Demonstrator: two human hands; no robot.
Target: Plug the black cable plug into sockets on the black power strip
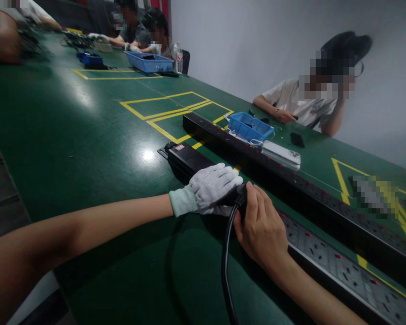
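Observation:
A long black power strip (328, 255) with rows of sockets and red lights lies slantwise before me. My left hand (213, 187), in a pale grey glove with a green cuff, is wrapped over its body near the far end. My bare right hand (262, 221) grips a black plug (242, 196) at the strip, close to the left fingertips. From the plug a thick black cable (225, 266) hangs down toward me. Whether the plug's pins are fully in a socket is hidden by my hands. Beyond lies a second long black power strip (274, 167), parallel to the first.
Yellow tape outlines (165, 118) mark the green table (98, 171). Past the second strip are a blue basket (250, 126), a white phone (280, 153) and a dark phone (297, 139). A person sits across; others work at the far end beside another blue basket (149, 62).

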